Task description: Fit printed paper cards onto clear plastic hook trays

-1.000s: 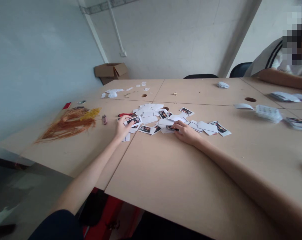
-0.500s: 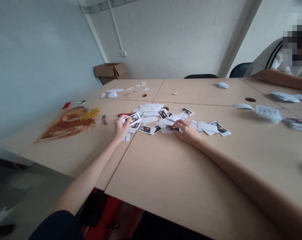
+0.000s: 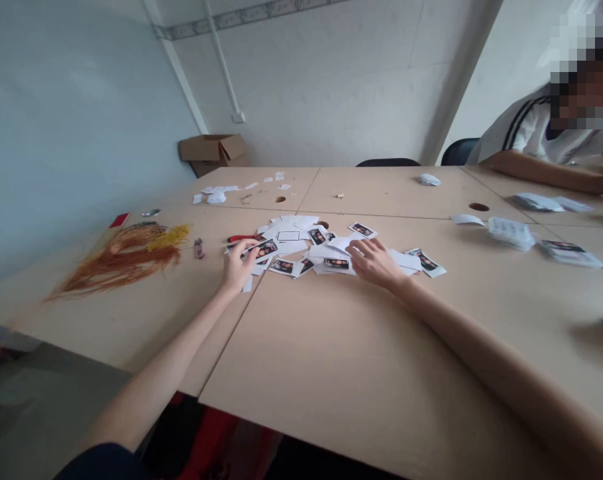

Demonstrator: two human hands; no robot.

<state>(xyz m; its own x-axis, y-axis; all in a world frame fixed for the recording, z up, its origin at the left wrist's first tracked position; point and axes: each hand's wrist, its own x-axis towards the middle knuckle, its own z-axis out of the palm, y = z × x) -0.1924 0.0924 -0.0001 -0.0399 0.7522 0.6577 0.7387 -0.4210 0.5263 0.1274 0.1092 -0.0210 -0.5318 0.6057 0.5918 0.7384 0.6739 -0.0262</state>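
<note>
My left hand is closed on a photo card, holding it just over the left side of a loose spread of cards. Among these lie white cards and cards with dark pictures. My right hand is over the right part of the spread, its fingers bent at a white card that looks slightly raised. The fingertips are partly hidden, and a firm grip there cannot be made out. Red-handled pliers lie behind my left hand.
Orange fibres and a yellow bundle lie at left. Paper scraps are farther back. Card stacks and a clear plastic box are at right. Another person's forearm rests across the table, far right.
The camera view has shifted a little. My right hand has lifted slightly off the picture card it was touching and is now at a white card. My left hand still holds its card, now tilted differently.
</note>
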